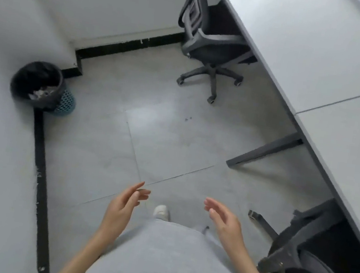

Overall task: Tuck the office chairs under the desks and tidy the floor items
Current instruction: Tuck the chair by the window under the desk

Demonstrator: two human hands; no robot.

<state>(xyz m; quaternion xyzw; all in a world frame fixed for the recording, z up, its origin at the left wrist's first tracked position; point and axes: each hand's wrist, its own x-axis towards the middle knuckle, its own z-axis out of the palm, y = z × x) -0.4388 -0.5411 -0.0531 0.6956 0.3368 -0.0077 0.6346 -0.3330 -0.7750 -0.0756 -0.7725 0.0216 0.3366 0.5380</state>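
Both palms are empty: my left hand [126, 200] hangs loose with fingers half curled, my right hand [224, 217] is spread and relaxed, and neither one touches anything. They float above the bare floor tiles [172, 149], with my white shoe [162, 212] showing between them.

Checking the chairs now. Down at my right, the near office chair [308, 272] sits with its seat under the edge of the long grey desk [325, 64], its backrest close against the desk edge, so I judge that one tucked. Up ahead, the far office chair [208, 40] is another matter: its armrests reach the desk edge, but the seat, the backrest and the five-castor base stand out on the open floor, near the far wall. To my eye that one is left to push in.

Floor items next. A black-lined wastebasket [39, 85] with a blue mesh body stands against the left wall, beside the black skirting, with scraps of paper inside; it looks properly placed. Beyond it I spot only a few tiny dark specks [187, 118] on the tiles mid-room, too small to identify. So I reckon one chair is done, one is left, and perhaps those specks.

Writing or brands? None that I can read anywhere: desk, chairs and basket show no legible label.
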